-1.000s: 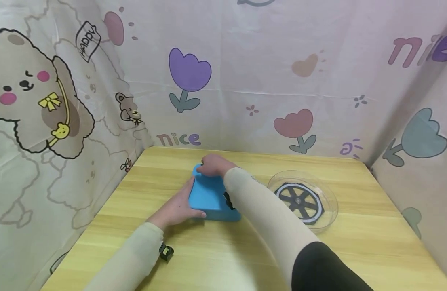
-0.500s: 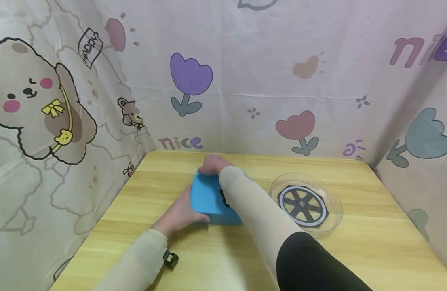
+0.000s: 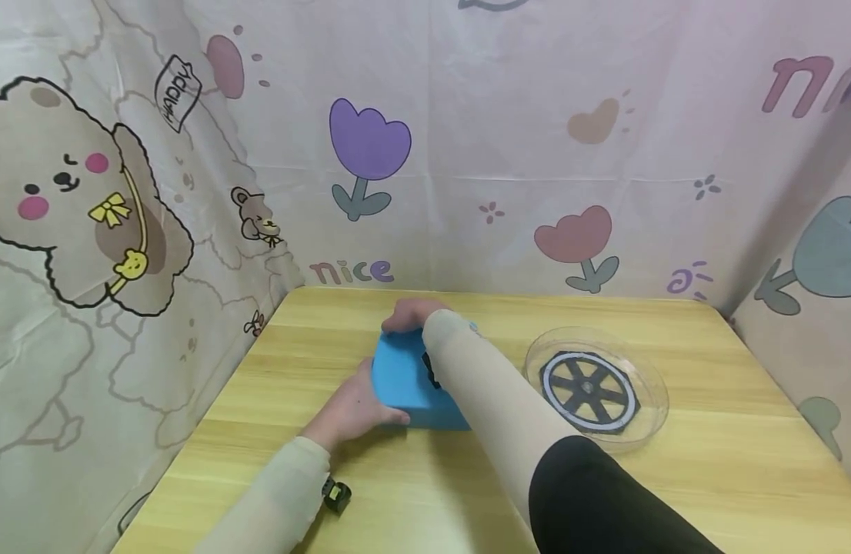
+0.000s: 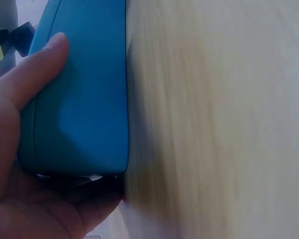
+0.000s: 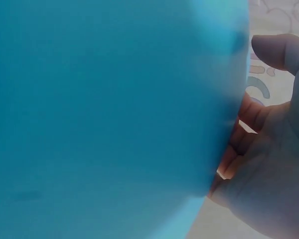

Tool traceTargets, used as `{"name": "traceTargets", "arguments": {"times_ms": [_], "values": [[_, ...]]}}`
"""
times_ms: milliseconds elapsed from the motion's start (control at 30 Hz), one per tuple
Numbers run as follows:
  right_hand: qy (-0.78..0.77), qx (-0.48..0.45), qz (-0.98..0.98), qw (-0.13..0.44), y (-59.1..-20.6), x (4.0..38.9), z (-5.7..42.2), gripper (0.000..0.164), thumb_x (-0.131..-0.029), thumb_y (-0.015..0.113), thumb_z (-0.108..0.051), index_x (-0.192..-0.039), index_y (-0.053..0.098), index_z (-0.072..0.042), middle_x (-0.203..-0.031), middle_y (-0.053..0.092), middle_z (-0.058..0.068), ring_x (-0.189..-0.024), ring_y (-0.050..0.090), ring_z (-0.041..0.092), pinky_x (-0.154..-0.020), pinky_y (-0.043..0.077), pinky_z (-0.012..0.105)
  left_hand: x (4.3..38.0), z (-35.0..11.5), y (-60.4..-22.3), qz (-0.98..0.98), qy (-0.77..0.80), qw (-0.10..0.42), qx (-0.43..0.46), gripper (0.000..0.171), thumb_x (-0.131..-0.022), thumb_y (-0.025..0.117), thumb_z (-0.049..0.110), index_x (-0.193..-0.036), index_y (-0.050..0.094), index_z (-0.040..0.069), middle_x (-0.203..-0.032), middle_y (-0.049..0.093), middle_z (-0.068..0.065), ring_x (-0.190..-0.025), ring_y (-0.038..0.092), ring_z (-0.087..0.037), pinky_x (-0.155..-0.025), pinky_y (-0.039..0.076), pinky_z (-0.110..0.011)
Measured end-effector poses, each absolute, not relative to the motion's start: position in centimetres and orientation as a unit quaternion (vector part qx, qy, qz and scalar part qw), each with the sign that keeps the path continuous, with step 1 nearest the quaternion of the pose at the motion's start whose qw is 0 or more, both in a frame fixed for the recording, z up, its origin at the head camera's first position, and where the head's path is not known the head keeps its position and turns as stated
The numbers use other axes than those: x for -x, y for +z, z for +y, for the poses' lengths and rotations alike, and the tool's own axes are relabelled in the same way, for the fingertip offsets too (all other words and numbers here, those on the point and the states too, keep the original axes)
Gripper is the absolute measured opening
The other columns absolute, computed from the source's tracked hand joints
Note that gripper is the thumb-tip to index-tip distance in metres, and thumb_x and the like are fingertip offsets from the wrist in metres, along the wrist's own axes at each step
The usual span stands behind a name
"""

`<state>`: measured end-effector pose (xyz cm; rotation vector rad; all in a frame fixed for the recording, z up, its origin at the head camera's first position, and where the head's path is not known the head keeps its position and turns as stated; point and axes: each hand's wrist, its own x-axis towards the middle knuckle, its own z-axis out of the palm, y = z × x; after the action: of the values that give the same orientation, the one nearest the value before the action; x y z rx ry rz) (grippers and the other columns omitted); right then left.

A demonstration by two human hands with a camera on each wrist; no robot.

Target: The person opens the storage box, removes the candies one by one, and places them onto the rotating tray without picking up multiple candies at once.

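Observation:
A blue case with rounded corners sits on the wooden table, and its front side and a thin seam show in the left wrist view. My left hand grips the near left corner, with the thumb pressed on the front side and the fingers passing round the left side. At the far edge, my right hand has its fingers curled over the rim. In the right wrist view its thumb stands a little apart from the case. The right forearm hides the case's right part.
To the right stands a clear round dish with a dark spoked wheel shape in it. Printed curtains rise behind and beside the wooden table. Small black devices sit at both wrists.
My right hand has shifted slightly at the far left corner, which earlier showed past the fingers and is now covered. The left hand keeps its hold. The head view has shifted a little.

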<state>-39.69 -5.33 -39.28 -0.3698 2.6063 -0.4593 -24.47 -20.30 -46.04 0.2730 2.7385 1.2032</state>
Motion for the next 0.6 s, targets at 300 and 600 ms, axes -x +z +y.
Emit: {"name": "traceTargets", "arguments": {"times_ms": [300,600], "values": [[-0.150,0.141,0.942,0.266,-38.9,40.5,-5.9,0.069,-0.087,0.066,-0.062,-0.141,0.057,-0.019,-0.116,0.060,0.002,-0.107,0.055,0.025,-0.091,0.047,0.048,24.4,-20.5,-46.1,0.918,0.383,0.059,-0.081,0.130,-0.057,0.095,0.057,-0.155,0.025,0.008,-0.136,0.054,-0.010,-0.113,0.058,-0.027,-0.099,0.049,-0.052],[-0.176,0.137,0.934,0.279,-39.2,41.0,-5.2,0.074,-0.086,0.070,-0.058,-0.146,0.054,-0.018,-0.129,0.059,0.004,-0.112,0.053,0.026,-0.099,0.045,0.048,24.3,-20.0,-46.1,0.917,0.386,0.055,-0.080,0.130,-0.058,0.097,0.051,-0.156,0.024,0.007,-0.136,0.054,-0.011,-0.113,0.058,-0.026,-0.099,0.048,-0.050]]}}
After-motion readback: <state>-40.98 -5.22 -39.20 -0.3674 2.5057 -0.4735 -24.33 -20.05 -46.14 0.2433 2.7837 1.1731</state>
